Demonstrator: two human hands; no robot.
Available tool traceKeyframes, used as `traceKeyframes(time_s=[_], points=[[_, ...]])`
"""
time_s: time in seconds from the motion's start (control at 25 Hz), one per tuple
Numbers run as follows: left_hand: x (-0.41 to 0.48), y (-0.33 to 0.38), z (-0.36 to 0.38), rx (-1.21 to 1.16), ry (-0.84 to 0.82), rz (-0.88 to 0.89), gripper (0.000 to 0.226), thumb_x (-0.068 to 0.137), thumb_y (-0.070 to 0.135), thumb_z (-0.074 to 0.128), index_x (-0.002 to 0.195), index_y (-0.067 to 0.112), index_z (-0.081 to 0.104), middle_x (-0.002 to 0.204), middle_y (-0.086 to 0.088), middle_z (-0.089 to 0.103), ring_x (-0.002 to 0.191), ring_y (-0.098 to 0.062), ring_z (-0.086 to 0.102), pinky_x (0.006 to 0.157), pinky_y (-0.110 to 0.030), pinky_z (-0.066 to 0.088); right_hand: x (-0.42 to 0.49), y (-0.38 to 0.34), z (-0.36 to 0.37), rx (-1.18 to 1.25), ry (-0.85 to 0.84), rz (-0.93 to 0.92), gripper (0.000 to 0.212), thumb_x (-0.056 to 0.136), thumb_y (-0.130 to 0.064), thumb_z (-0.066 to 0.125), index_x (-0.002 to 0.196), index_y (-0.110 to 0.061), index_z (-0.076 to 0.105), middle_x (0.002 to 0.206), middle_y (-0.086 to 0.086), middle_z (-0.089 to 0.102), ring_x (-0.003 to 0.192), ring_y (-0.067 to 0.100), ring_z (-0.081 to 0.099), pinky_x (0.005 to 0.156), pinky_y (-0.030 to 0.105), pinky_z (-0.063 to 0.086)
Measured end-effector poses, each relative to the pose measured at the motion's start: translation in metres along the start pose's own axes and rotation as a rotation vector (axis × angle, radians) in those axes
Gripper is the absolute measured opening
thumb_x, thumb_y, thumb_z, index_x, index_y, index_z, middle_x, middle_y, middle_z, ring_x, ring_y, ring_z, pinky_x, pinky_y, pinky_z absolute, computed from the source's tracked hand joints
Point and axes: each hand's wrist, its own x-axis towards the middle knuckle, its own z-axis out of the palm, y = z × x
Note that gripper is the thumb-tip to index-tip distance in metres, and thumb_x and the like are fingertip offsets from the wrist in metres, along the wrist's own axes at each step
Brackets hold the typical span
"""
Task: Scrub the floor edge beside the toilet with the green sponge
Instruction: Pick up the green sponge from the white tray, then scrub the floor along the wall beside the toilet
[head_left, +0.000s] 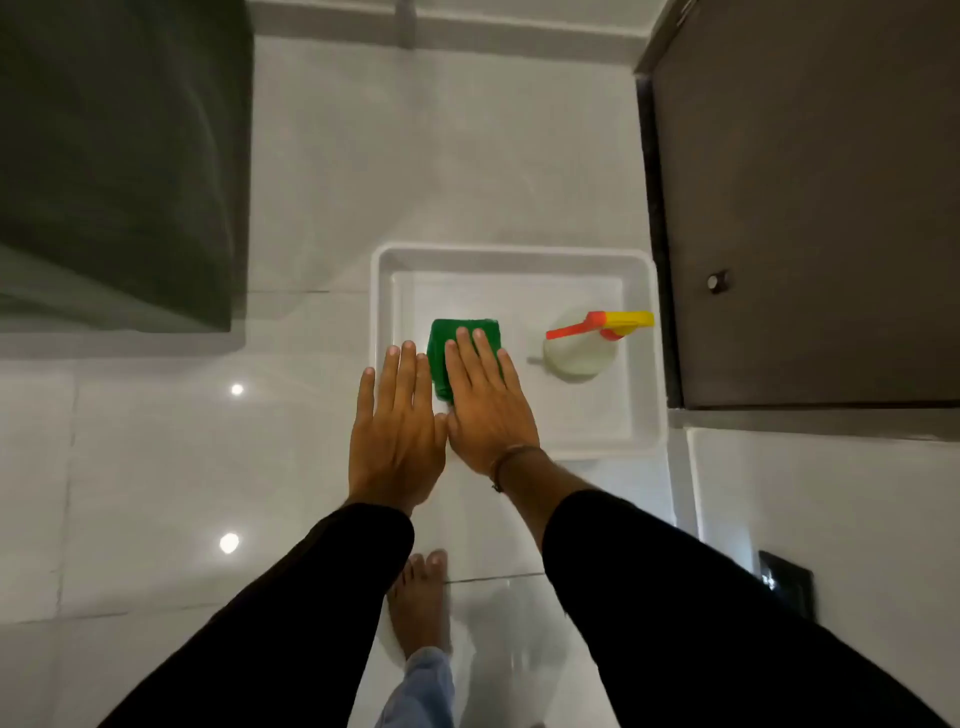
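Observation:
A green sponge (457, 338) lies in a white tray (639, 415) on the white tiled floor. My right hand (485, 405) is flat with its fingers straight and spread, and its fingertips overlap the sponge's near right part. My left hand (397, 431) is also flat and open, just left of the sponge, over the tray's left rim. Neither hand grips anything. Whether the right fingers touch the sponge or hover above it cannot be told. No toilet is in view.
A white spray bottle (579, 356) with a red and yellow nozzle stands in the tray's right part. A dark door (810, 208) with a small knob is at the right. A dark grey block (119, 156) fills the upper left. My bare foot (421, 603) stands on the tiles below.

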Motion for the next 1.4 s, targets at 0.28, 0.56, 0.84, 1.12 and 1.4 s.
traceKeyframes(time_s=[0.28, 0.56, 0.84, 1.12, 1.4], points=[[0.023, -0.012, 0.035, -0.044, -0.030, 0.030, 0.072, 0.118, 0.040, 0.006, 0.178, 0.003, -0.008, 0.187, -0.022, -0.012, 0.175, -0.040, -0.012, 0.143, -0.055, -0.003, 0.053, 0.012, 0.039, -0.070, -0.023, -0.031, 0.093, 0.094, -0.036, 0.055, 0.164, -0.006, 0.001, 0.174, 0.016, -0.002, 0.161, 0.033, -0.004, 0.131, 0.052, 0.007], [0.022, -0.010, 0.035, 0.001, -0.044, 0.024, 0.076, 0.113, 0.041, -0.003, 0.177, 0.002, -0.009, 0.187, -0.023, -0.013, 0.175, -0.040, -0.012, 0.143, -0.055, -0.004, 0.061, 0.018, 0.052, -0.124, 0.060, -0.033, 0.060, 0.109, -0.020, 0.025, 0.163, -0.003, 0.007, 0.172, 0.019, 0.009, 0.160, 0.036, 0.008, 0.130, 0.050, 0.013], [-0.028, 0.010, 0.018, -0.015, 0.140, 0.040, 0.070, 0.115, 0.032, 0.041, 0.173, -0.006, 0.029, 0.183, -0.029, 0.022, 0.172, -0.044, 0.022, 0.140, -0.061, 0.024, -0.010, 0.029, -0.006, -0.004, 0.274, -0.127, 0.048, 0.107, -0.007, 0.032, 0.154, 0.004, 0.038, 0.159, 0.025, 0.041, 0.151, 0.040, 0.036, 0.124, 0.049, 0.033], [-0.136, 0.088, 0.025, 0.030, 0.049, 0.141, 0.076, 0.107, 0.039, 0.032, 0.167, -0.007, 0.043, 0.178, -0.029, 0.036, 0.165, -0.046, 0.038, 0.133, -0.065, 0.037, -0.227, 0.052, 0.008, 0.053, 0.257, -0.047, 0.076, 0.089, -0.018, 0.065, 0.156, -0.006, 0.032, 0.160, 0.014, 0.036, 0.150, 0.032, 0.033, 0.122, 0.047, 0.029], [-0.235, 0.177, 0.117, 0.026, 0.020, 0.220, 0.076, 0.104, 0.037, 0.037, 0.162, -0.011, 0.048, 0.173, -0.031, 0.043, 0.160, -0.047, 0.045, 0.127, -0.067, 0.042, -0.382, 0.096, 0.127, 0.161, 0.092, 0.139, 0.080, 0.079, -0.007, 0.073, 0.153, -0.005, 0.042, 0.158, 0.014, 0.047, 0.149, 0.034, 0.042, 0.118, 0.046, 0.043]])
